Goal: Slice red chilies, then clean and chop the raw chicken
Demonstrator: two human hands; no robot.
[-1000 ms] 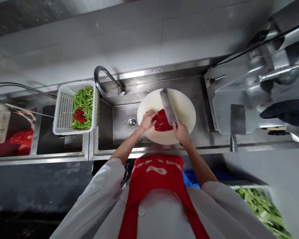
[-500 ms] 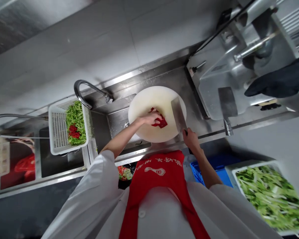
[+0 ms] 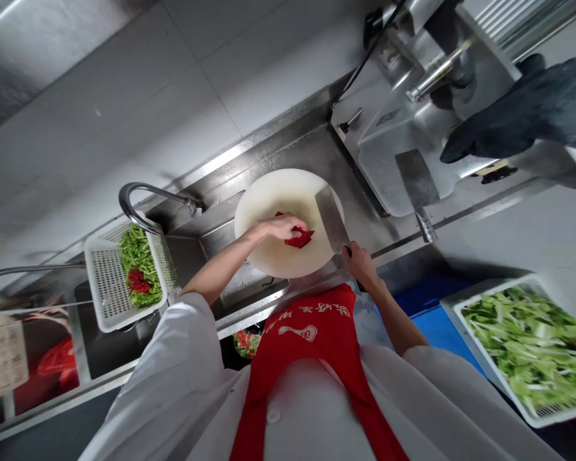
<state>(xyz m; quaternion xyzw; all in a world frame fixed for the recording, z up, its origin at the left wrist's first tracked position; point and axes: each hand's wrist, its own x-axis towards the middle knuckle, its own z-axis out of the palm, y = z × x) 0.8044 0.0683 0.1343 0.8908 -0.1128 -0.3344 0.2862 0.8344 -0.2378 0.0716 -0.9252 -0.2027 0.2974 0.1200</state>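
A round white cutting board (image 3: 269, 192) rests over the sink. On it lie red pepper pieces (image 3: 301, 239), partly covered by my left hand (image 3: 284, 226), whose curled fingers grip them. My right hand (image 3: 358, 261) is wrapped around the dark handle of a cleaver (image 3: 332, 219). The cleaver's broad blade lies over the board's right side, apart from the pepper.
A white basket (image 3: 106, 291) at left holds green strips and some red ones, beside a curved faucet (image 3: 130, 187). Right: a metal slicer (image 3: 388, 147), a second cleaver (image 3: 416, 179), a black glove (image 3: 523, 115), and a crate (image 3: 463, 320) of leafy greens.
The whole view has swung and tilted. My left fingers have drawn closer together on the pepper. My right hand keeps the cleaver at the board's right side.
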